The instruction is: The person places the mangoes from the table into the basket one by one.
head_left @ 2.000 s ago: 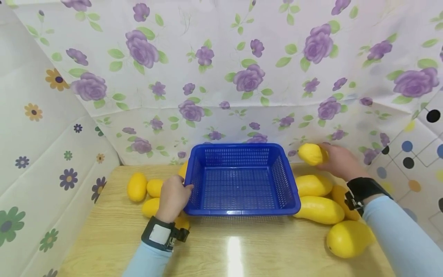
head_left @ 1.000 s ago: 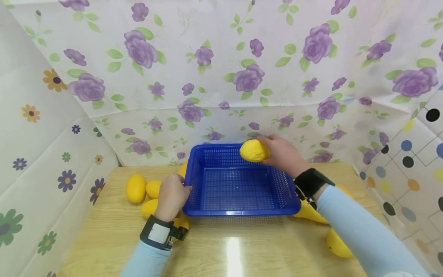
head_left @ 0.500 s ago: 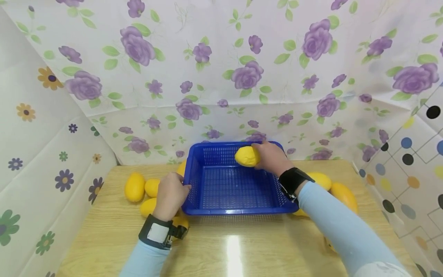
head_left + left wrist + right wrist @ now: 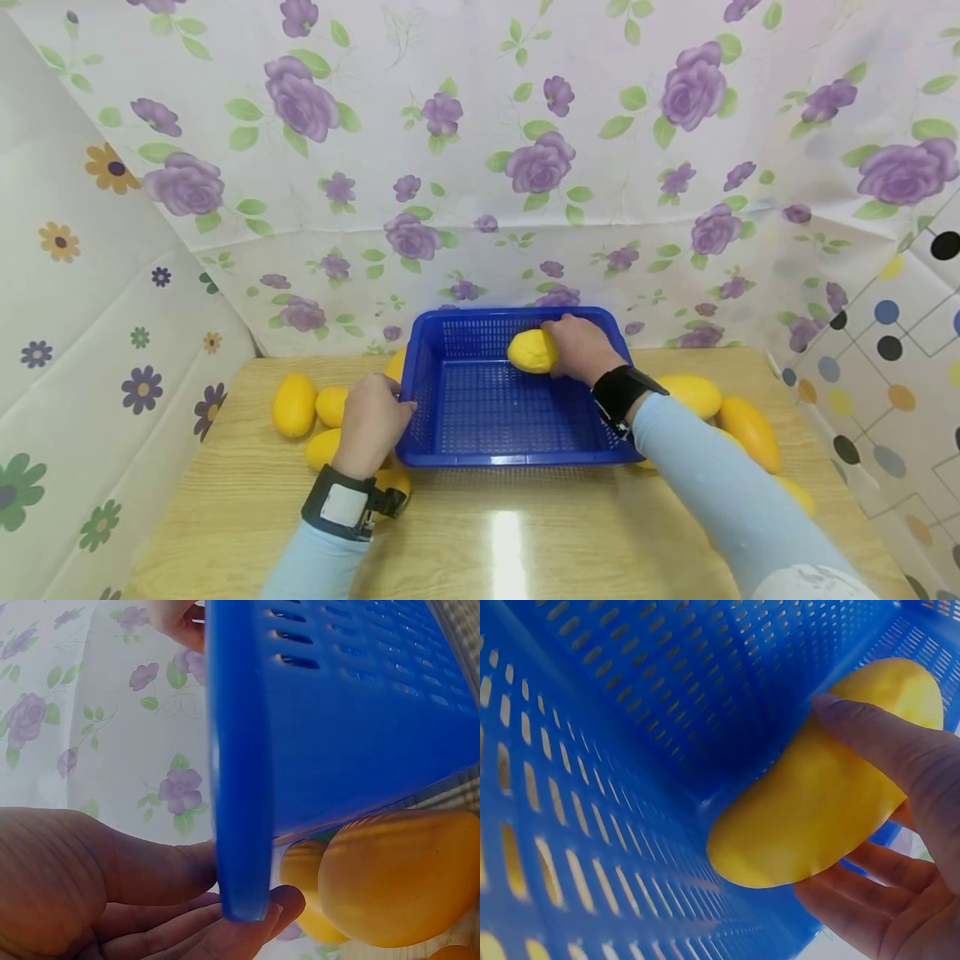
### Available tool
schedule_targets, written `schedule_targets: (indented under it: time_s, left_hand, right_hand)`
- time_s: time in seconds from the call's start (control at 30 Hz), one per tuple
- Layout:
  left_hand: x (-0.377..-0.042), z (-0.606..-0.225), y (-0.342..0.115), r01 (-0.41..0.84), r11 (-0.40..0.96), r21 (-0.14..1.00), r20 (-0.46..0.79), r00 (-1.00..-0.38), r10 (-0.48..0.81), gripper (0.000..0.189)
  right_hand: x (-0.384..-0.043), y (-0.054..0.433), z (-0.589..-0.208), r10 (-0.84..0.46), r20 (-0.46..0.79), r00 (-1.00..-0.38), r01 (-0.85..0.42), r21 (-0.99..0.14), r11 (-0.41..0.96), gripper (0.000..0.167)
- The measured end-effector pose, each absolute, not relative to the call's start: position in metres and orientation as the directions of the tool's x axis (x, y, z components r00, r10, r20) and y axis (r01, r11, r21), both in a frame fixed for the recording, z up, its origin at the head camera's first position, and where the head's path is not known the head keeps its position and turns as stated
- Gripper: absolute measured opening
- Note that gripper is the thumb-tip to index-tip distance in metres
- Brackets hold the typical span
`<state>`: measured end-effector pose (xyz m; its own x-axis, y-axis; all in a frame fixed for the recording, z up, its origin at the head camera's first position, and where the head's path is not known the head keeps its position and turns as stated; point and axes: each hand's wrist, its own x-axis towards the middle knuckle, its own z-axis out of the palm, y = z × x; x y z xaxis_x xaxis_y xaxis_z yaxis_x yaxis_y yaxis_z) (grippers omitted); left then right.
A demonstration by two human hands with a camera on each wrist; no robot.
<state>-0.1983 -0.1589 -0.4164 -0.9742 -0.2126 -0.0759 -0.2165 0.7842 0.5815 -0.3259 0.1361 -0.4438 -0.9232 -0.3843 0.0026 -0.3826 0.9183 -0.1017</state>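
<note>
Near the middle of the tabletop's (image 4: 442,550) back edge, the blue basket (image 4: 517,460) now has the yellow fruit (image 4: 530,352) within its walls, toward the back right corner; two seconds ago that fruit was outside, beyond the right rim. The right hand (image 4: 583,348) grips it, thumb on one side, fingers opposite. The left hand (image 4: 372,425) pinches the left rim, as before. Other yellow fruits lie toward the tabletop's back left corner (image 4: 294,406) and right edge (image 4: 750,432).
</note>
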Motion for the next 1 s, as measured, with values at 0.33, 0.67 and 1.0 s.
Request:
schedule_targets:
  time_s: [0.33, 0.67, 1.0]
  left_hand:
    - [-0.198, -0.417, -0.159, -0.219, 0.789, 0.574, -0.075, -0.974, -0.215, 0.031]
    - [-0.197, -0.419, -0.159, -0.214, 0.782, 0.585, -0.065, -0.974, -0.218, 0.029]
    - [-0.196, -0.418, -0.159, -0.211, 0.779, 0.59, -0.06, -0.974, -0.218, 0.027]
  right_hand:
    - [-0.326, 0.131, -0.458, -0.39, -0.014, -0.921, -0.387, -0.098, 0.917, 0.063]
    - [-0.324, 0.127, -0.467, -0.365, -0.038, -0.93, -0.361, -0.091, 0.928, 0.07]
    - [-0.32, 0.127, -0.465, -0.358, -0.068, -0.931, -0.351, -0.099, 0.931, 0.075]
